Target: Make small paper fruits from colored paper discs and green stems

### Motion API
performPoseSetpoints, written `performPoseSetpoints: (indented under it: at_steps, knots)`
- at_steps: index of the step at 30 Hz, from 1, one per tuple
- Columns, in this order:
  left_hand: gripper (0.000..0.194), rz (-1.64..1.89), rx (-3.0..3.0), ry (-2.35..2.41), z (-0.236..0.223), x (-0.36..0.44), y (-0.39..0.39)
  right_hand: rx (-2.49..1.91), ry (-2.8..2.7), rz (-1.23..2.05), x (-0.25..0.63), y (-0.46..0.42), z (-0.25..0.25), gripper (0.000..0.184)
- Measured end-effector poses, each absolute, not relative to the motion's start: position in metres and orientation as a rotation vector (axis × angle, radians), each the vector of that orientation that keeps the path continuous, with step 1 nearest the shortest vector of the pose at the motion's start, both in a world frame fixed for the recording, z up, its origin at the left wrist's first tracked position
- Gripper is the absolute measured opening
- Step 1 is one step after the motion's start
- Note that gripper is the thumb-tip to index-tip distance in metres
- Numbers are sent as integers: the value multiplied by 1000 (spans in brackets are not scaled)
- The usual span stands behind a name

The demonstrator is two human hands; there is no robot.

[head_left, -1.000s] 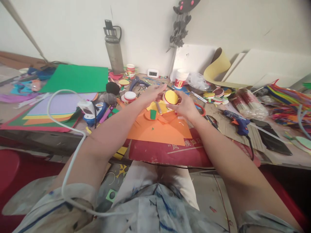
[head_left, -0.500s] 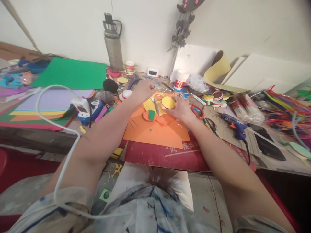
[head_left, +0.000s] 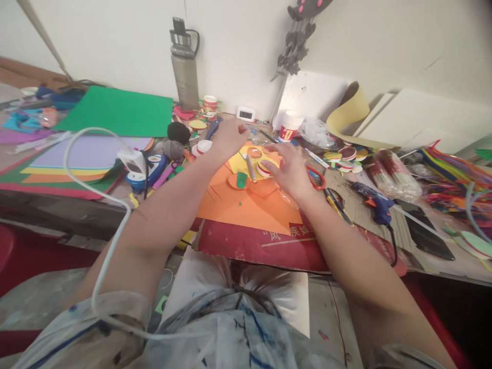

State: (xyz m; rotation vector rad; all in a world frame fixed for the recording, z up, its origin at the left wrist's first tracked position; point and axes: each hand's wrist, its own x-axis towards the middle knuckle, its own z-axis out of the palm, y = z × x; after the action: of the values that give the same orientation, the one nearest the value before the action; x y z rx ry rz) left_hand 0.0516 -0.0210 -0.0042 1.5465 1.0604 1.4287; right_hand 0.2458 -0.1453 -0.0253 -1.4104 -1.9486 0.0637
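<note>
While yellow-topped disc [head_left: 262, 168] faces up, R fingers [head_left: 272, 168] spread by it; L fingers [head_left: 242, 130] curled, grip unclear.

Behind the far edge of the worktop [head_left: 73, 205], a plain off-white wall [head_left: 238, 56], with a short dark scratch on the right. Down the wall's left part, a slanting thin pole or cord [head_left: 44, 38]. Against the wall, right of centre, a dark hanging ornament [head_left: 295, 46] with 2 pink spots. Below, leaning, a white board [head_left: 311, 95]; farther right, larger pale panels [head_left: 426, 118]. Below the worktop's front edge, a red seat [head_left: 23, 256] at left, another red surface at right, grey floor [head_left: 325, 307] between. Soft light on the wall, deep shadow under the front right.
</note>
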Motion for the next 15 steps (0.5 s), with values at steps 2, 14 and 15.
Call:
performPoseSetpoints:
  at_steps: [2, 14, 15]
  knots:
    - [22, 1388, 1742, 1120, 0, 52, -25, -1367, -2069, 122, 229, -153, -20, 32]
    - [19, 1094, 2189, 1380, 2, 55, -40, -1456, -2407, 237, 205, -149, -22, 49]
    - [19, 1093, 2193, 1373, 2, 56, -41, -1436, -2397, 227, 205, -148, -22, 49]
